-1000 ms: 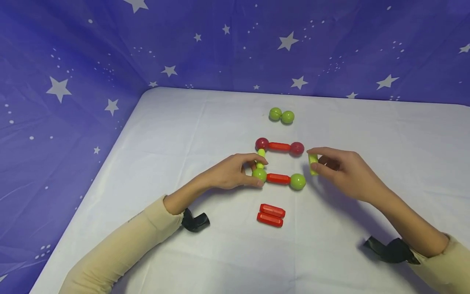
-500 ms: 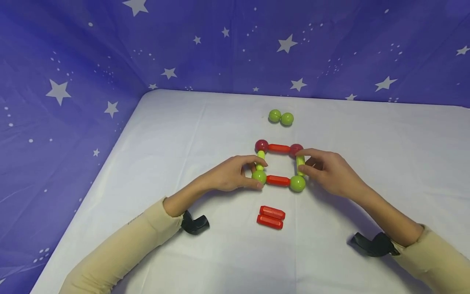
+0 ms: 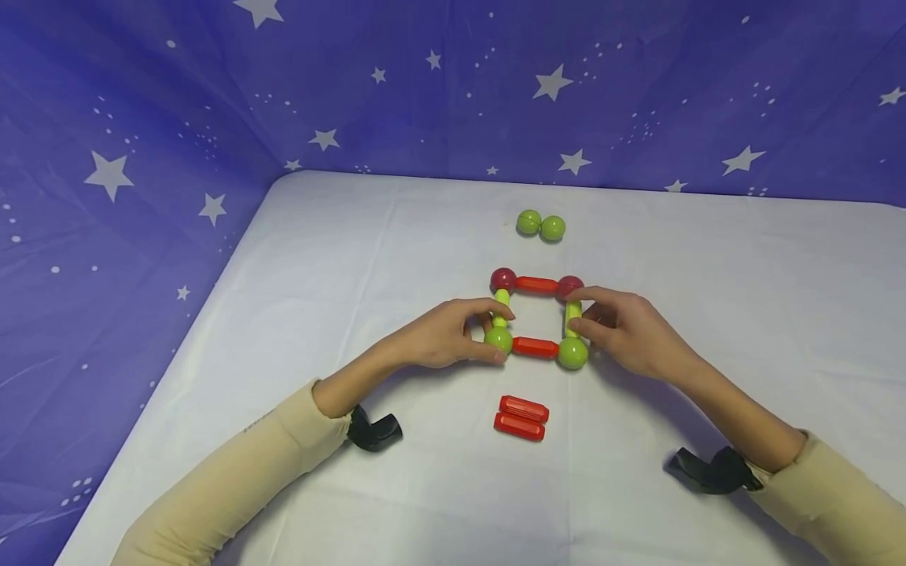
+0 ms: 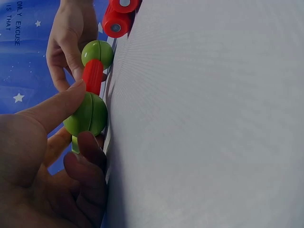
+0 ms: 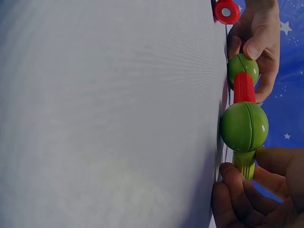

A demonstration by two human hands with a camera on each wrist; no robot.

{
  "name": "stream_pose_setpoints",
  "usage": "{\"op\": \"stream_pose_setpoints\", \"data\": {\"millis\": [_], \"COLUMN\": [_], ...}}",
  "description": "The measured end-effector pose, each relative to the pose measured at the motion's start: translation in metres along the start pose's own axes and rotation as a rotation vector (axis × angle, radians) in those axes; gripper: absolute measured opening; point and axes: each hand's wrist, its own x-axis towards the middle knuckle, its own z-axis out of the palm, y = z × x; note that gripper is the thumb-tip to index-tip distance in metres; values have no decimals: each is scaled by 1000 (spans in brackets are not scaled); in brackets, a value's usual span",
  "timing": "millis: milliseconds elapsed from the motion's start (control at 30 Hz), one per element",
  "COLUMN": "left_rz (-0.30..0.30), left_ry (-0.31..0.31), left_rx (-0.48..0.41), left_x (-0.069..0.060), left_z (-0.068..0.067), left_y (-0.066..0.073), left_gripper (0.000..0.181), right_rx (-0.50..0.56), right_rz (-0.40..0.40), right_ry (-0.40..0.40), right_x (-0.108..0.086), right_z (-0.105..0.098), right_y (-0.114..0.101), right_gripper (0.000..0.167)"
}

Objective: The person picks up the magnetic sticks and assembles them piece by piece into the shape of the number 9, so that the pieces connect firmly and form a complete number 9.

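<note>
On the white table, magnetic rods and balls form a square in the head view. Two dark red balls, left (image 3: 503, 280) and right (image 3: 569, 284), stand at its far corners, with a red rod (image 3: 535, 284) between them. A near red rod (image 3: 535, 347) links a left green ball (image 3: 499, 341) and a right green ball (image 3: 572, 354). My left hand (image 3: 442, 336) holds the left green ball, its fingers also across the left yellow-green rod (image 3: 502, 297). My right hand (image 3: 637, 330) pinches the right yellow-green rod (image 5: 244, 164), which meets the right green ball.
Two loose green balls (image 3: 541, 226) lie beyond the square. Two red rods (image 3: 521, 417) rest side by side nearer the front. A blue star-printed cloth (image 3: 425, 94) hangs behind the table (image 3: 396, 503) and along its left.
My right hand has moved left with the yellow-green rod, bringing it from beside the square to between the right dark red and green balls. My left hand has stayed in place.
</note>
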Motion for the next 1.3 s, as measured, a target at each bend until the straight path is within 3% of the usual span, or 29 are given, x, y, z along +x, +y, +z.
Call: {"op": "stream_pose_setpoints", "data": {"millis": [1300], "left_rz": [-6], "left_ry": [1], "left_rx": [-7], "left_x": [0], "left_z": [0], "left_y": [0], "left_gripper": [53], "right_rx": [-29], "right_rz": [2], "right_ry": [-27], "right_x": [1], "right_z": [1], "right_y": [-1], "right_gripper": [41]}}
